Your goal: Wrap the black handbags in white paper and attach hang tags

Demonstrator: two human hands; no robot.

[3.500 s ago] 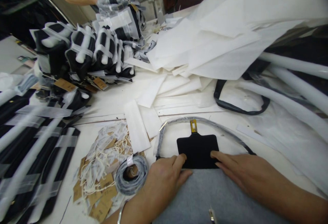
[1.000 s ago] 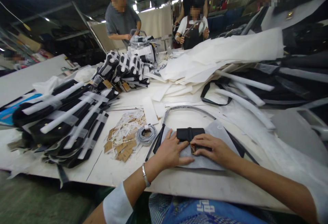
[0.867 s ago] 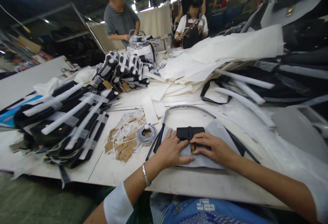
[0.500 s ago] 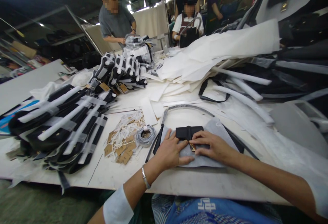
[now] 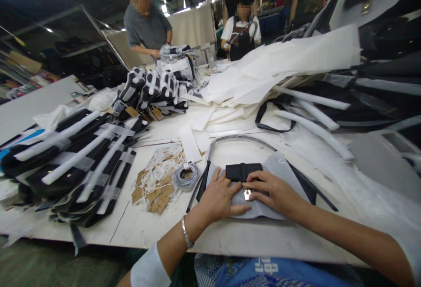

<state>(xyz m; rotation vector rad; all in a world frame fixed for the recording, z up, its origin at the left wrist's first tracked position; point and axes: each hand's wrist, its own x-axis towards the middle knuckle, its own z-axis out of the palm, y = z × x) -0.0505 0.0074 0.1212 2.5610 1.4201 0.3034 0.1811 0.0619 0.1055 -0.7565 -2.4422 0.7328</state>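
Observation:
A black handbag (image 5: 311, 192) lies on the table in front of me, its long strap (image 5: 241, 137) curving out behind it. A pale grey wrapping sheet (image 5: 279, 164) covers its front, with the black closure tab (image 5: 234, 172) showing above it. My left hand (image 5: 217, 197) rests with fingers spread on the sheet, fingertips beside the tab. With thumb and fingers closed, my right hand (image 5: 272, 188) holds the gold-coloured metal clasp (image 5: 247, 193) below the tab. Part of the clasp is hidden by the fingers.
Brown tags with white strings (image 5: 161, 193) and a coiled grey strip (image 5: 186, 176) lie left of the bag. Wrapped black bags (image 5: 75, 164) are heaped further left. White sheets (image 5: 250, 76) pile up behind. Clear plastic (image 5: 345, 190) lies right. Co-workers (image 5: 148, 24) are across the table.
The gold clasp shows more of its face and shines brightly. Both hands stay nearly where they were. In the background, a person in dark clothing has shifted to the right.

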